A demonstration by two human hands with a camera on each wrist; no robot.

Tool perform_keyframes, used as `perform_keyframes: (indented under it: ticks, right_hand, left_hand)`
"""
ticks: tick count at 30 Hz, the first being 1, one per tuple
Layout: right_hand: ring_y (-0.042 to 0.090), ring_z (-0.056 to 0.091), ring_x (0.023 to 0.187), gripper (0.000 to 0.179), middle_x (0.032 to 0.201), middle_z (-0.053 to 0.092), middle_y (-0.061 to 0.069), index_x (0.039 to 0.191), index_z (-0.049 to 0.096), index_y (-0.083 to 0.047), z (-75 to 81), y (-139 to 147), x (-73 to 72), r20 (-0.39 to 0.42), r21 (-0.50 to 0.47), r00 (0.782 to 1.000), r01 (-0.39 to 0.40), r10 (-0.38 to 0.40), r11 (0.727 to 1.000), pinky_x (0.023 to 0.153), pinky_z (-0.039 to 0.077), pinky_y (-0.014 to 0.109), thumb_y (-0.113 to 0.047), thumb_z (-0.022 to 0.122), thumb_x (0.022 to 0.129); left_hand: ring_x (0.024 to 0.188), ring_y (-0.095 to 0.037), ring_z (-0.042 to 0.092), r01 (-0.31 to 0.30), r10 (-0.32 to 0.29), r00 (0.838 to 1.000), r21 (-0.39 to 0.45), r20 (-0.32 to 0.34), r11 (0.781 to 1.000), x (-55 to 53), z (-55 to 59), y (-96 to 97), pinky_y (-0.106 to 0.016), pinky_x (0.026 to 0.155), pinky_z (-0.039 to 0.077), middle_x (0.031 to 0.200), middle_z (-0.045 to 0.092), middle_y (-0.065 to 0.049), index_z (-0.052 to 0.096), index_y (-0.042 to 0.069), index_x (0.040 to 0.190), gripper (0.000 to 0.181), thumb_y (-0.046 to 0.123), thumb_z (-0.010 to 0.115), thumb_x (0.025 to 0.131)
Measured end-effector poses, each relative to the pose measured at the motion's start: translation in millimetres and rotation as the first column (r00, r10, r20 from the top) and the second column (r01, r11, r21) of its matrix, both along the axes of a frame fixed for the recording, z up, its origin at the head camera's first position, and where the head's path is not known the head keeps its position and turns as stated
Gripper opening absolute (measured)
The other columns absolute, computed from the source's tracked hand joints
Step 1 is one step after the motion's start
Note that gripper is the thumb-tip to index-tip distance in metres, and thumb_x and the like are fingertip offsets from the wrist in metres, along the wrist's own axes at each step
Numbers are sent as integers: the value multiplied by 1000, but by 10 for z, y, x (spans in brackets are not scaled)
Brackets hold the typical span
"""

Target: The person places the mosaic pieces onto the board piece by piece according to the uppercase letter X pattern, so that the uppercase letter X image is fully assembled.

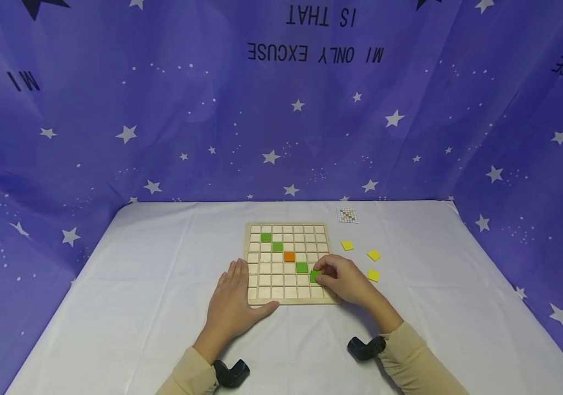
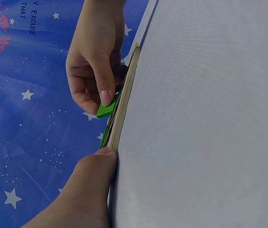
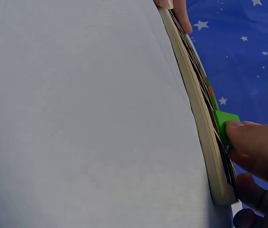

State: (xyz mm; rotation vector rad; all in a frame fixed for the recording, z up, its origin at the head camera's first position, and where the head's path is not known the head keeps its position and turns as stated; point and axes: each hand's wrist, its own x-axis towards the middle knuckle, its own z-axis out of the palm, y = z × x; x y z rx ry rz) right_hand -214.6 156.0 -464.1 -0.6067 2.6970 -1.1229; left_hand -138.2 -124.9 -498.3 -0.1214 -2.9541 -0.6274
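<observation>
A square wooden grid board (image 1: 286, 301) lies on the white cloth in the head view. Along a diagonal of its cells sit three green tiles, one of them this green tile (image 1: 266, 237), and an orange tile (image 1: 289, 257). My right hand (image 1: 348, 280) pinches another green tile (image 1: 314, 276) between thumb and fingers at the lower right of the grid. In the right wrist view that green tile (image 3: 226, 124) is tilted against the board. My left hand (image 1: 234, 302) rests at the board's left edge, fingers straight, thumb along the near edge.
Three yellow tiles lie right of the board, the nearest being this yellow tile (image 1: 373, 275). Beyond the board is a small pattern card (image 1: 347, 215) with coloured squares. A purple star-printed curtain (image 1: 271, 109) stands behind the white-covered table (image 1: 163, 263).
</observation>
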Motion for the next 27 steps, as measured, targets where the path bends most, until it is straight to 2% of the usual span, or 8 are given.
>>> perform_keyframes:
  ticks: [6,12,23,27]
  right_hand:
    - [10,55,82,10,97,61,-9,98,70,-22,-12,7,18,-37,20,999,-7,8,1000,70,48,22,-20,74,90]
    - [11,52,79,8,98,62,-7,96,73,-20,5,6,36,-47,25,999,-22,23,999,67,46,21,-18,75,89]
    - [8,51,70,5,91,63,-12,94,76,-22,19,59,13,-98,69,994,-48,54,996,61,46,22,-24,73,91]
    - [9,53,70,10,86,64,-11,96,77,-24,18,142,-71,-104,57,995,-1,7,998,60,46,24,-30,69,94]
  left_hand:
    - [153,-33,20,1,-1,1000,0,-25,1000,1,-1,6,-48,125,20,163,23,-19,21,-4,156,128,86,57,72]
    - [153,-33,20,0,0,1000,-2,-21,1000,3,0,11,-48,125,20,163,23,-19,20,-4,156,129,86,57,72]
    - [153,-33,20,-2,2,1000,-12,-15,1000,-1,-16,6,-48,125,21,163,23,-19,20,-4,156,129,87,56,72]
    - [154,-32,19,-1,1,1000,-10,-5,1000,-6,-10,5,-48,125,20,164,22,-18,19,-3,156,128,87,56,73]
